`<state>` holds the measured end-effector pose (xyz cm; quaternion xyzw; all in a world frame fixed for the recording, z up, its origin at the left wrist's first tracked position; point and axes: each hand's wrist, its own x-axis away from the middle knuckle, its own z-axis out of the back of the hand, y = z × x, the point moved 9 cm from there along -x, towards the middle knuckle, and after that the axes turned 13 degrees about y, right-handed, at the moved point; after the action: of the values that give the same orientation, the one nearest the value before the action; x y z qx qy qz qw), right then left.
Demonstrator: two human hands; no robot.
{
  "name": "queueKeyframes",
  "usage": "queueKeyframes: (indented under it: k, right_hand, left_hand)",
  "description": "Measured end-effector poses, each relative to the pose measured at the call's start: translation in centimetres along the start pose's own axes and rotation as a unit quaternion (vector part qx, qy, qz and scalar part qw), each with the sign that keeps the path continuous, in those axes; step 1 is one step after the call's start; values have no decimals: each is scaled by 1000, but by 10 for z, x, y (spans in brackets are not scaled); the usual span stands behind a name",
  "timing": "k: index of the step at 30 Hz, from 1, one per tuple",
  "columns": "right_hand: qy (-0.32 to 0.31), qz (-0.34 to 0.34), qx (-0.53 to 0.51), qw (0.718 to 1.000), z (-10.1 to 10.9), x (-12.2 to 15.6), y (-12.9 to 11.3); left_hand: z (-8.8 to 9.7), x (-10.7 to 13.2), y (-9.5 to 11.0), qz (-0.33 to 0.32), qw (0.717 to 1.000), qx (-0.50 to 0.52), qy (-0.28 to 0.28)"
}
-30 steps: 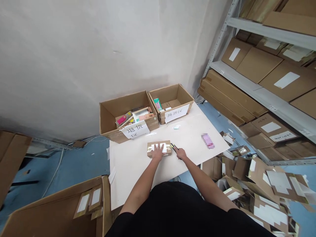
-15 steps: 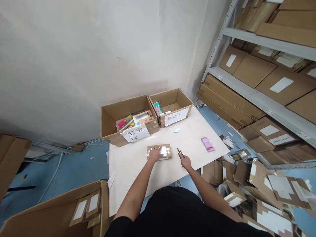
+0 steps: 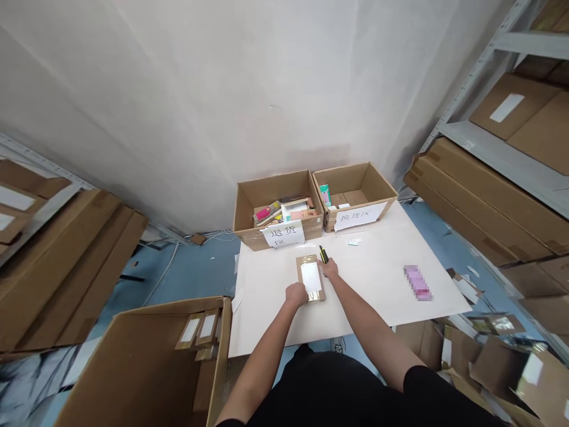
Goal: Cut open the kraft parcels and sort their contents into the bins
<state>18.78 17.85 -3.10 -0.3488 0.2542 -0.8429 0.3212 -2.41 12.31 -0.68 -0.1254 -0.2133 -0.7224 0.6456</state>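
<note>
A small cardboard box (image 3: 304, 261) with a white label and clear tape lies on the white table, its long side running away from me. My left hand (image 3: 297, 293) is closed on its near left edge. In my right hand (image 3: 329, 268) is a black and yellow utility knife (image 3: 323, 254), pointing away from me. That hand is at the box's far right edge, and whether it touches the cardboard I cannot tell. The knife's tip lies beyond the fingers, beside the box.
At the table's back stand a carton (image 3: 251, 237) of assorted packets and another carton (image 3: 331, 223) with a few small boxes, both with handwritten signs. A pixelated pink item (image 3: 418, 282) lies right. A large open carton (image 3: 133, 356) stands left; shelving (image 3: 511, 148) and discarded boxes are right.
The box has turned from lying crosswise to lengthwise. My left hand went from its top to its near left edge, and my right hand with the knife came up against its right side. The view swung left.
</note>
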Motion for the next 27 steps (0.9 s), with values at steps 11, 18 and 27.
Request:
queueKeyframes:
  k: [11,18,27]
  right_hand:
    - [-102,20,103,989,-14,71,102]
    - [16,17,76,997,49,10,35]
    - [-140,-93,-220,961,30,48,104]
  left_hand:
    - [10,-12,22,-163,979,-73,99]
    - [3,-18,37,-53,991,-58,107]
    - [-6,-27,46,-77,993,-27,90]
